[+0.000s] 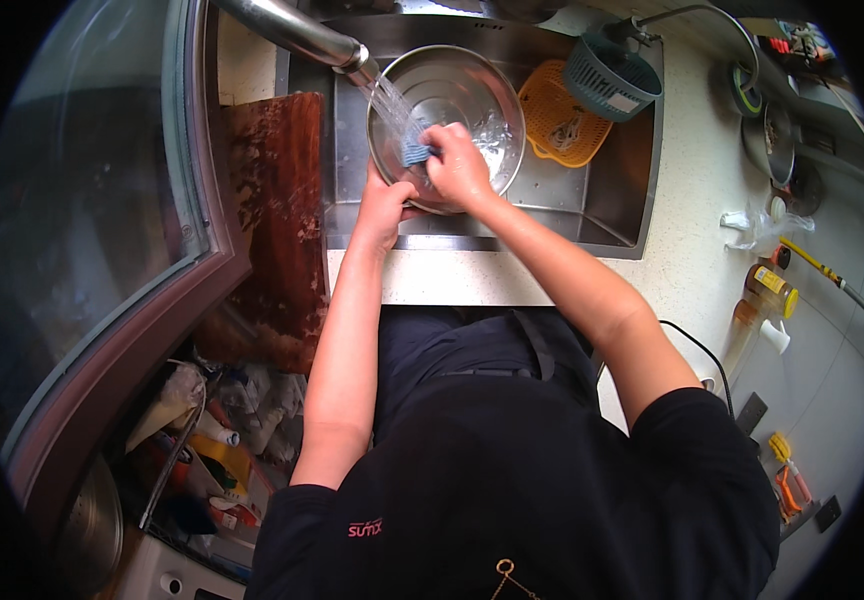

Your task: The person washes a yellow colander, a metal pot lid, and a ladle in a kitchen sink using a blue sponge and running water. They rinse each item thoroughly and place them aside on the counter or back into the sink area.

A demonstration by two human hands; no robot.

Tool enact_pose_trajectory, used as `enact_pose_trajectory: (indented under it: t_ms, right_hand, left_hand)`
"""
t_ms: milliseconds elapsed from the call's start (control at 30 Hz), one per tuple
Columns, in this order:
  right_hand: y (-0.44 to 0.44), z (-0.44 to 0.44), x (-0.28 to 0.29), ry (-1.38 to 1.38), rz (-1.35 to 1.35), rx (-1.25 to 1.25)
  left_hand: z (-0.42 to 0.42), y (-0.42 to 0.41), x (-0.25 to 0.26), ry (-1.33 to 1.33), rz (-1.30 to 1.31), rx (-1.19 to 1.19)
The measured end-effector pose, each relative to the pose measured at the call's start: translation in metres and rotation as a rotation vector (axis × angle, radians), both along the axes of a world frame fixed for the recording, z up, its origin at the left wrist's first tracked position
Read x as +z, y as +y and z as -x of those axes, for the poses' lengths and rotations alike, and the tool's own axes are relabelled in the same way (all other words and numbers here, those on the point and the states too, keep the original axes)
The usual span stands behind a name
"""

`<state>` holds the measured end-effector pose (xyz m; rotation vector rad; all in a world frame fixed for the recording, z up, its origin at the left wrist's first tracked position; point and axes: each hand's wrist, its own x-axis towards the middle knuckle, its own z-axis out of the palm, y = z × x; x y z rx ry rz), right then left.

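My left hand (385, 204) grips the near left rim of a round stainless steel basin (447, 71), which is held over the sink (552, 191). Inside the basin, my right hand (458, 163) holds a blue striped cloth (417, 152), its fingers bent around it. Water streams from the metal faucet (357, 64) at upper left onto the cloth and the basin's inner wall. Wet glints show on the right half of the basin. The fingers of my left hand under the rim are partly hidden.
Right of the basin, a yellow plastic basket (586, 142) sits in the sink beneath a grey-green slotted basket (597, 75). A reddish-brown board (274, 210) stands left of the sink, near an open window frame (226, 262). A jar (773, 289) with a yellow lid is at right.
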<state>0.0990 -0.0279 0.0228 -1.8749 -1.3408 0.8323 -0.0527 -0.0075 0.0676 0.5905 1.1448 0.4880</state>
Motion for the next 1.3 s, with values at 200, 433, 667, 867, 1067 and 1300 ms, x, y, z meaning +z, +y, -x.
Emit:
enact_pose_trajectory:
  t_ms: [200, 433, 667, 867, 1067, 1300]
  right_hand:
    - [0.065, -0.013, 0.0, -0.063, -0.251, -0.078]
    - [0.014, -0.058, -0.027, -0.318, -0.098, -0.034]
    - [-0.02, 0.014, 0.005, 0.386, 0.354, -0.024]
    - [-0.03, -0.021, 0.019, 0.018, 0.429, 0.197]
    - [-0.036, -0.123, 0.041, 0.053, 0.395, 0.151]
    - [-0.017, -0.198, 0.152, -0.039, -0.237, -0.193]
  left_hand:
    - [-0.004, -0.008, 0.011, 0.053, 0.015, -0.053]
    - [-0.001, 0.005, -0.002, 0.095, -0.139, 0.062]
    - [-0.018, -0.004, -0.035, 0.103, -0.295, 0.197]
    - [-0.009, 0.003, -0.007, -0.024, -0.075, 0.224]
    - [0.006, 0.022, -0.042, -0.224, -0.026, 0.267]
    - [-0.012, 0.029, -0.093, -0.377, 0.322, 0.285]
